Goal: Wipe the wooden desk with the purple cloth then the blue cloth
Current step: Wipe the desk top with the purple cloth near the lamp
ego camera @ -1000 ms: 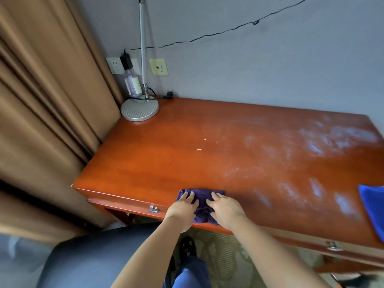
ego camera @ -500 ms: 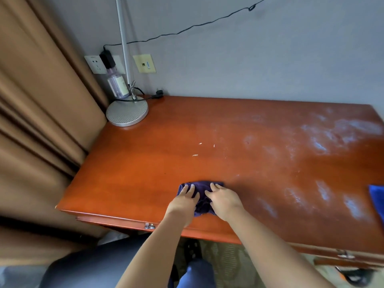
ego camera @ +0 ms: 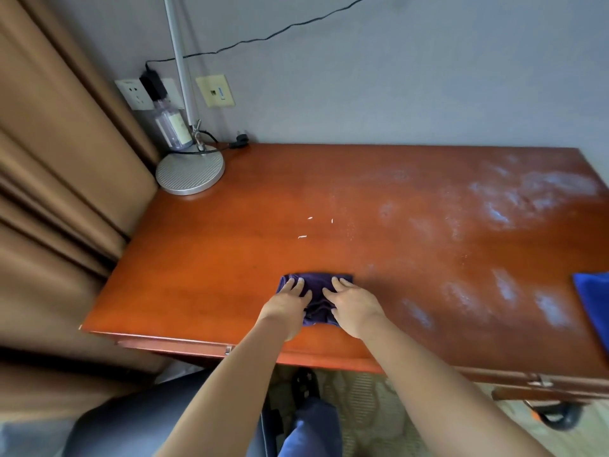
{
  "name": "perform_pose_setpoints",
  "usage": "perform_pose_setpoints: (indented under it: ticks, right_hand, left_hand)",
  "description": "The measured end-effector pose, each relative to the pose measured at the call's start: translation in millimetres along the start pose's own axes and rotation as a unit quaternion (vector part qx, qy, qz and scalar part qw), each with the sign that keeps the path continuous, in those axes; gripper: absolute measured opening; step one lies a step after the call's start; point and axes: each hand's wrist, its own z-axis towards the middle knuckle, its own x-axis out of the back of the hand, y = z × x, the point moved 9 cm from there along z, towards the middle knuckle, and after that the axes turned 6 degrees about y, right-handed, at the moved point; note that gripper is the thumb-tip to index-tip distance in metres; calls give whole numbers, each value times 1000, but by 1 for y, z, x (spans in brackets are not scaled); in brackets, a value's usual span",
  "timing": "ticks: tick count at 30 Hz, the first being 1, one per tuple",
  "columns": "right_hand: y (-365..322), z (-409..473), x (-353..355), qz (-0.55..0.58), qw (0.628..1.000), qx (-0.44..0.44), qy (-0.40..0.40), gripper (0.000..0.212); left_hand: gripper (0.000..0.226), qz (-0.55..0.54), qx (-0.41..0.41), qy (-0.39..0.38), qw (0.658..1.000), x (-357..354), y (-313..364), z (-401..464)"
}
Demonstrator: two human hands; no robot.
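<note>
Purple cloth (ego camera: 317, 291) is sitting low and centre in the frame, bunched into a rough rectangle on the surface (ego camera: 230, 258), close to the near edge. From my feed both hands are on it: left hand (ego camera: 286, 308) on the cloth's left part, right hand (ego camera: 354, 306) on its right part, side by side with a strip of purple showing between them. Each grip is spread flat, fingers straight and pressing down on the fabric, not curled round anything.

Blue cloth (ego camera: 594, 301) is way over at the right edge of the frame, lying on the same surface, partly cut off by the picture, well apart from the hands.

The wood is a glossy reddish brown. The right half has pale, whitish smears (ego camera: 527, 192) all over it, thickest at the upper right, with a few more patches at lower right between the purple and blue cloths. Three tiny white specks (ego camera: 309, 225) sit near the middle, above the purple cloth.

Upper left corner of the surface has a lamp with a round silver base (ego camera: 190, 173) and a thin pole going up out of the frame. A clear bottle (ego camera: 171, 128) stands just behind the base, against the wall sockets (ego camera: 131, 94). A black cable (ego camera: 280, 31) runs along the grey wall. Tan curtain (ego camera: 59, 159) fills the left side. A dark chair (ego camera: 131, 420) shows at the bottom, below my forearms.
</note>
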Motion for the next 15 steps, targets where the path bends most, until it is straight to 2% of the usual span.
perform_pose_setpoints:
  ticks: [8,15]
  right_hand:
    - [-11,-56,-21,-11,1000,16,-2,57]
    - [-11,-56,-19,-11,1000,19,-3,55]
  left_hand:
    - [58,10,16,-28,999,-13,37,-46]
    - [61,25,18,-38,999,-19,40,-47]
